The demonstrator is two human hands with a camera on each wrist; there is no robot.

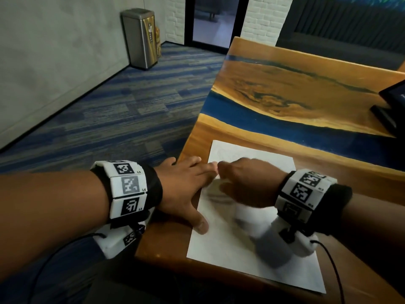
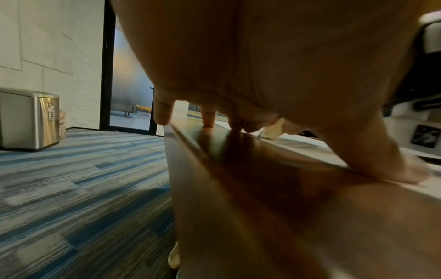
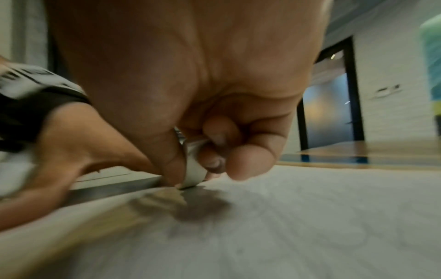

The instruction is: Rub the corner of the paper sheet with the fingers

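Left hand (image 1: 186, 187): flat, fingers spread, pins sheet (image 1: 245, 244) to counter (image 1: 285, 84) | right hand (image 3: 190, 105): pinches eraser (image 3: 193, 169) at sheet's left edge | advice: keep sheet pinned, short light strokes to avoid creasing.

A wooden table (image 1: 274, 88) with a blue resin band running across it carries a white sheet of paper (image 1: 225, 244) near its front corner — and a black device (image 1: 392, 110) at the right edge.

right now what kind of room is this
Probably an office or meeting room: patterned blue carpet, a steel bin by the wall, a glass door, and a polished wood table holding paper.
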